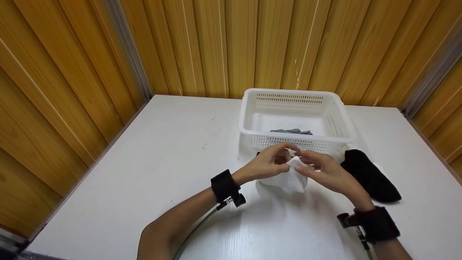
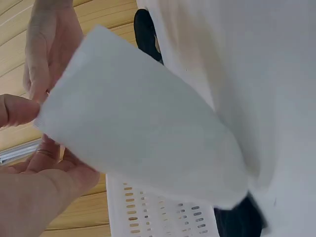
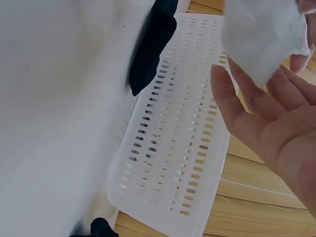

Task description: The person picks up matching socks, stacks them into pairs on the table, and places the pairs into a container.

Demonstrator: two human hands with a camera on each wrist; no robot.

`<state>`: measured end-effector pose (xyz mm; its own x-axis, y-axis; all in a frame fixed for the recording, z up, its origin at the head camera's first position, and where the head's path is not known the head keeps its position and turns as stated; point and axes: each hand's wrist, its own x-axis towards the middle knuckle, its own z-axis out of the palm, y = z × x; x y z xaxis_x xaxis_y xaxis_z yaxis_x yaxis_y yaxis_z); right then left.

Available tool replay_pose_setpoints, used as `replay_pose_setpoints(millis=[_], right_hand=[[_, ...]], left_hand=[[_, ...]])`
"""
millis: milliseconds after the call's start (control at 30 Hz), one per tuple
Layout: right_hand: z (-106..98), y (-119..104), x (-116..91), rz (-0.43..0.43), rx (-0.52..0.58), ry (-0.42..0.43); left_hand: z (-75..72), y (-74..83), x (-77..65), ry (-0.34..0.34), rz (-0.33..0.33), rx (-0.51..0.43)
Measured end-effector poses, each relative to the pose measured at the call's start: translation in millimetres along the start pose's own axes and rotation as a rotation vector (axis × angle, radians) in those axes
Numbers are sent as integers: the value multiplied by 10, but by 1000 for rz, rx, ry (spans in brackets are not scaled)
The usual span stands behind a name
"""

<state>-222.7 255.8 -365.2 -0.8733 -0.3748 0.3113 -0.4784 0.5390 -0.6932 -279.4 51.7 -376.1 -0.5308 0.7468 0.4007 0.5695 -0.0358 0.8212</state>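
Note:
A white sock [image 2: 143,123] hangs above the table in front of the basket, its rounded end pointing down. My left hand [image 1: 267,164] pinches the sock's upper edge between thumb and fingers. On the other side, my right hand [image 1: 326,173] is at the same upper edge. Its fingers [image 3: 281,94] are spread fairly straight behind a corner of the fabric, and the thumb lies beside it. Part of the right fingertips is hidden by the sock in the left wrist view.
A white perforated basket [image 1: 297,135] stands behind the hands with grey fabric [image 1: 292,131] inside. To the right lies a black sock [image 1: 370,177]. Another dark item [image 3: 153,49] lies by the basket, mostly covered in the head view. Wood-patterned walls [image 1: 238,47] border the white table [image 1: 180,144].

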Motion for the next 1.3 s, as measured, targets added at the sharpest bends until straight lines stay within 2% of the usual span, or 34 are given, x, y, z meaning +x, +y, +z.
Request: replay_pose_setpoints(millis=[133,233,333,467,533,600,667,767,867,1033,1167,1300], right_hand=[[-53,-286,-30,-124,-8,113],[-114,-473,-56,-187,36,174],[-177,-481,-91,-245,0,219],[-281,-486,-166,-352,-109,264],[-345,-554,-225,-394,-136,279],[-407,-615,-293,-405,-135,289],[-459,-672,-381,-378,-144,309],[-511,-689,-505,-317,-125,337],[-533,-636,-598,-274,-42,333],[-526,-478,-699,-243,26,294],[-486,-272,-757,-167,77,254],[-427,-109,-798,-105,120,205]], left_hand=[[-30,108,-30,-27,-17,-165],[-16,211,-88,-57,-48,-177],[26,185,-140,-92,-80,-154],[71,5,-199,-137,-146,-172],[73,-12,-237,-161,-180,-183],[68,-59,-266,-181,-202,-213],[54,-61,-291,-185,-209,-265],[21,-49,-322,-148,-211,-360],[5,-7,-357,-83,-219,-452],[20,70,-408,24,-245,-621],[10,72,-430,148,-239,-760],[-19,38,-458,247,-235,-840]])
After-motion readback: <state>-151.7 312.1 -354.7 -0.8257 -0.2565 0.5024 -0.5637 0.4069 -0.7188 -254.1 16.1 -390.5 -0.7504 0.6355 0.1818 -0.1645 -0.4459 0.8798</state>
